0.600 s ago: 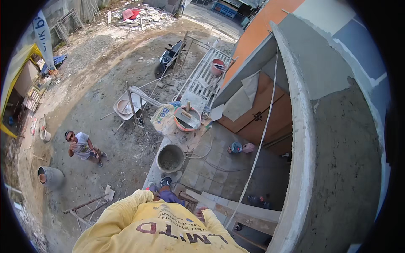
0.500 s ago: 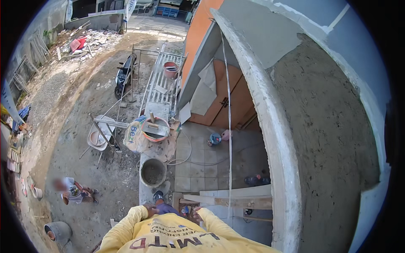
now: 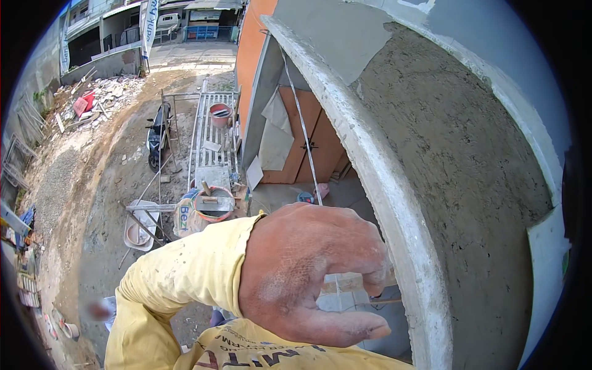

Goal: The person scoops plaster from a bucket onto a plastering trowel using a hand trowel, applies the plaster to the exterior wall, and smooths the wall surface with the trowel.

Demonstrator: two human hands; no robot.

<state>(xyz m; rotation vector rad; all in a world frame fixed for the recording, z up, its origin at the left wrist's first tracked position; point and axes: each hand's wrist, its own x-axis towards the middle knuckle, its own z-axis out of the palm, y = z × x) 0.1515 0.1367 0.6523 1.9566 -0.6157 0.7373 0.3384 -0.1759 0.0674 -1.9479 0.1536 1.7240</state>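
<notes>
My left hand [image 3: 308, 271], at the end of a yellow sleeve [image 3: 191, 265], is raised across the front of my chest. Its back faces up, the bent fingers point right and the thumb is held apart below them. Nothing shows between fingers and thumb. Nearest to the fingertips is the rough whitish edge [image 3: 401, 191] of a concrete ledge; whether they touch it I cannot tell. Beyond that edge spreads a grey, roughly plastered surface [image 3: 456, 135]. My right hand is out of view.
Ahead lies a slatted metal scaffold platform [image 3: 213, 132] with a reddish bucket [image 3: 220, 116]. Closer, a trowel [image 3: 214, 201] rests on an orange-rimmed tub [image 3: 211, 217]. Far below, a motorcycle [image 3: 158, 137] stands near rubble [image 3: 102, 102]. A string [image 3: 300, 123] hangs beside the ledge. A person [image 3: 108, 308] is at lower left.
My left hand has risen from near my waist and swung right, now covering the grey mortar bucket and floor. My right hand has left the view. The view has shifted slightly right and up.
</notes>
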